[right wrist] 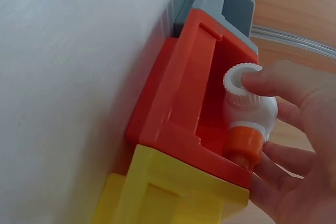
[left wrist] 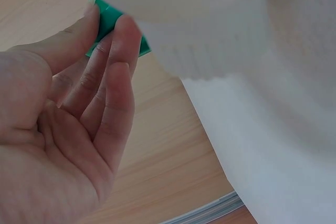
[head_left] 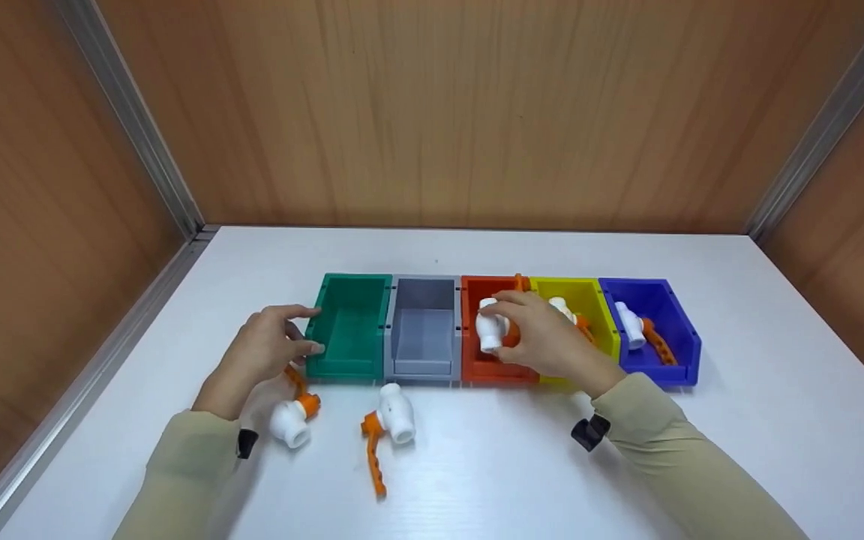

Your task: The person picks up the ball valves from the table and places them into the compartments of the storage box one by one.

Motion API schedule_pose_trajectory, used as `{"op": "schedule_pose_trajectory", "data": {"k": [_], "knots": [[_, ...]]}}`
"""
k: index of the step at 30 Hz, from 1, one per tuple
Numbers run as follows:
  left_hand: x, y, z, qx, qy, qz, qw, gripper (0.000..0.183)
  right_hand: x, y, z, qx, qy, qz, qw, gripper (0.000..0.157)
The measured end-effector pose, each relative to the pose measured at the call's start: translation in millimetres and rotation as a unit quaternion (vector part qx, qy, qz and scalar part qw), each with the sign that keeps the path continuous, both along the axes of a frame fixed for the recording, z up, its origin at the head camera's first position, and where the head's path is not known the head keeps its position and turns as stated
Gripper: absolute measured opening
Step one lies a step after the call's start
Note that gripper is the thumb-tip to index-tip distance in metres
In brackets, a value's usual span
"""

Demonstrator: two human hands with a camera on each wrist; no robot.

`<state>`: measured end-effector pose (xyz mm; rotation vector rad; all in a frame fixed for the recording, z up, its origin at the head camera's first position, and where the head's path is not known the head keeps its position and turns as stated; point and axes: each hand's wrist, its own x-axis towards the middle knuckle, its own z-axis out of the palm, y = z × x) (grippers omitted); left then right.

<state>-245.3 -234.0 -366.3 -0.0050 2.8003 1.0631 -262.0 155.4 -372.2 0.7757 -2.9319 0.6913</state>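
Observation:
My right hand (head_left: pixel 544 330) pinches a white plastic ball valve (right wrist: pixel 249 111) with an orange collar, over the red bin (right wrist: pixel 184 82). In the right wrist view, the thumb lies on the valve's open end. My left hand (head_left: pixel 265 349) is at the left side of the green bin (head_left: pixel 349 367), thumb and index finger spread against its edge. Below that hand, a ball valve (head_left: pixel 289 424) with an orange handle lies on the table; a blurred white valve (left wrist: pixel 210 35) fills much of the left wrist view. Another ball valve (head_left: pixel 397 414) lies right of it, handle toward me.
The bins stand joined in a row: green, grey (head_left: pixel 423 367), red, yellow (head_left: pixel 608 322) and blue (head_left: pixel 691 352). One valve (head_left: pixel 631 326) lies in the blue bin, another (head_left: pixel 561 306) in the yellow, partly hidden by my right hand. Wooden panels (head_left: pixel 432 112) enclose the white table (head_left: pixel 492 480).

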Motion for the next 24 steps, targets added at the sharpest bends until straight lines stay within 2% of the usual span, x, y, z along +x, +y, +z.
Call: {"op": "schedule_pose_trajectory", "data": {"k": [7,16,21,24], "knots": [[1.0,0.3,-1.3,-0.006,0.012,0.0,0.9999,0.059,-2.7,-5.3,-4.7,0.026,0.014,-0.007,1.0,0.053],[1.3,0.2,-0.8,-0.005,0.01,0.0,0.9999,0.059,-9.2,-6.1,-15.6,0.027,0.024,-0.024,0.999,0.052],[1.4,-0.5,-0.6,-0.009,0.009,-0.001,0.9999,0.059,-15.2,-2.1,-21.3,0.005,0.002,-0.031,1.0,0.051],[1.7,-0.6,0.2,-0.011,0.007,0.002,0.9999,0.059,-17.4,-1.8,-21.4,0.015,-0.016,-0.031,0.999,0.051]]}}
